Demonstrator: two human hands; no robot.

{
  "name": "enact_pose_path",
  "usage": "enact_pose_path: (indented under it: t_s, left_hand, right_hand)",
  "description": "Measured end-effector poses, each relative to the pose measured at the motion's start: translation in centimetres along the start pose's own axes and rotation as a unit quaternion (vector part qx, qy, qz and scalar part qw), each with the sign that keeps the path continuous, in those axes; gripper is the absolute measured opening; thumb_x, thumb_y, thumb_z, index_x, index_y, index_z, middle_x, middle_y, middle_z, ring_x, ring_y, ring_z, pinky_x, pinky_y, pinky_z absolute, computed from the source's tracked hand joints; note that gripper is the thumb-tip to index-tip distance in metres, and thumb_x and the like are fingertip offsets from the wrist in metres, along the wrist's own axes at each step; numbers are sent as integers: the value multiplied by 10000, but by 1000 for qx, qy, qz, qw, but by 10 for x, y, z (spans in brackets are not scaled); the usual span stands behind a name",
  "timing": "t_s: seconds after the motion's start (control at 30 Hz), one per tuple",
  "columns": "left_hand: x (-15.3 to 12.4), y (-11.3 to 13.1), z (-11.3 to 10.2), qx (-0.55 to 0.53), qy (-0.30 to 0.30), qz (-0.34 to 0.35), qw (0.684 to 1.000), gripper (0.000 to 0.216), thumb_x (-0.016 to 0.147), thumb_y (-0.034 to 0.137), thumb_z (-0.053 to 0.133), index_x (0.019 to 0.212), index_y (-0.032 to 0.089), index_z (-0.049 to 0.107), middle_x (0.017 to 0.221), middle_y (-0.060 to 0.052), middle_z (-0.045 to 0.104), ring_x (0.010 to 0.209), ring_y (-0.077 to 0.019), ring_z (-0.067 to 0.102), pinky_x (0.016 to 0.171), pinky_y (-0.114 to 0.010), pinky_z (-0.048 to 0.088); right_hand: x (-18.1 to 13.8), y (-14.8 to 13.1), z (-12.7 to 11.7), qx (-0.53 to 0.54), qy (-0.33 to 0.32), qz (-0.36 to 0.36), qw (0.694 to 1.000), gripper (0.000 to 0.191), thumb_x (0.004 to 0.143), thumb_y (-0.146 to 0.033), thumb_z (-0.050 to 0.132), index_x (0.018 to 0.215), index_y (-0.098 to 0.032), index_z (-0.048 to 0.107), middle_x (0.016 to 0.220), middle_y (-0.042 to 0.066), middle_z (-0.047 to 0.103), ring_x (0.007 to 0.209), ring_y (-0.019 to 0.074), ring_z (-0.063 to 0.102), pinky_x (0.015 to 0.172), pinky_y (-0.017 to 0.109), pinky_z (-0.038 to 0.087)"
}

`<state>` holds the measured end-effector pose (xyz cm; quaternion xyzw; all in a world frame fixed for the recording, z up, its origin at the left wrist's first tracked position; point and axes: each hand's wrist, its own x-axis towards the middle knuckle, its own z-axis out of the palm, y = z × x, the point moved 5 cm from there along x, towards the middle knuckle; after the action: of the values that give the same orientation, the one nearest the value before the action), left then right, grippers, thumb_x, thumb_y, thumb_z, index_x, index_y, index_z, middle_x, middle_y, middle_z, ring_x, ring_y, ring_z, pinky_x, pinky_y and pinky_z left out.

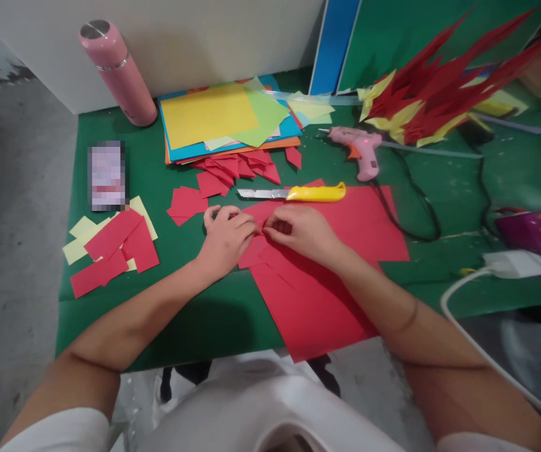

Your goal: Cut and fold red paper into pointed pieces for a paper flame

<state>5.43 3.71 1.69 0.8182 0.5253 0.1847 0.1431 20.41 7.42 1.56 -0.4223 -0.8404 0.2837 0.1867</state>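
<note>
Large red paper sheets (317, 301) lie overlapped on the green table, one corner reaching past its front edge. Over their upper left part, my left hand (228, 238) and my right hand (303, 232) meet almost fingertip to fingertip. Each has thumb and fingers pinched on a small piece of red paper (253, 250), partly hidden by the fingers. Just beyond my hands a yellow-handled utility knife (315, 193) rests with its blade pointing left. Small cut red pieces (188, 204) lie past my left hand, and more cut red pieces (237, 168) are heaped behind them.
A pink glue gun (359, 147) with a black cord lies back right, near a red and yellow paper flame shape (421, 103). Stacked coloured paper (209, 116), a pink flask (120, 75), a pixelated rectangular item (107, 176) and red strips (115, 235) are leftward. A white plug (515, 263) sits right.
</note>
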Motion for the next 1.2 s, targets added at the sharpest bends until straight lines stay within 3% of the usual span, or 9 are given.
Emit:
enact_pose_path:
  t_s: [0.33,0.6,0.83,1.2]
  left_hand:
    - [-14,11,3,58,-8,58,997,339,961,124,456,1073,304,720,1030,-18,733,1103,-242,542,1118,-531,208]
    - [-14,10,5,76,30,83,993,282,919,96,510,1040,260,704,986,-7,736,1037,-228,566,1076,-528,235]
    - [-13,10,3,73,55,95,991,250,900,100,535,1009,246,707,979,5,740,1008,-223,568,1051,-518,244]
    - [-12,8,2,62,39,83,994,276,900,86,520,987,266,711,996,11,746,1041,-227,572,1051,-525,240]
  right_hand:
    - [2,3,0,7,-13,21,1000,100,843,-230,604,752,-190,612,701,25,660,631,147,567,568,264,366]
    - [0,8,-3,167,-10,34,985,159,885,-356,586,869,-200,612,821,39,669,708,165,604,642,289,458]
    - [-1,3,4,95,-24,35,995,64,842,-238,619,875,-213,570,752,10,591,664,152,543,591,280,392]
    - [1,12,3,200,-60,40,977,170,781,-152,562,904,-236,481,809,-1,508,704,155,501,611,286,415]
